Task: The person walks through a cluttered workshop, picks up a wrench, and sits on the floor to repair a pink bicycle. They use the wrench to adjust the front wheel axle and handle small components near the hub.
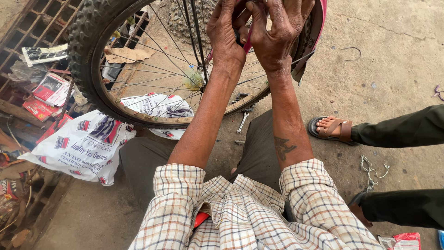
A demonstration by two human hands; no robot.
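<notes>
At the top centre of the frame, the left hand (225, 32) and the right hand (276, 32) met over the rim of a black knobbly-tyred bicycle wheel with thin steel spokes (88, 60). Both hands were curled narrow, fingers bent together, pinching a thin pink rubber strip (249, 39) that ran between them at the rim; a broader band of the same pink showed at the wheel's upper right edge. The wheel stood tilted across the upper left and centre of the frame, its lower arc resting near a white printed plastic sack (85, 143) at left. Just under the rim, on the grey concrete ground (393, 69), lay a small silver open-ended spanner (242, 122). At the right edge, another person's foot in a brown sandal (330, 128) rested on the concrete, well apart from the wheel.
</notes>
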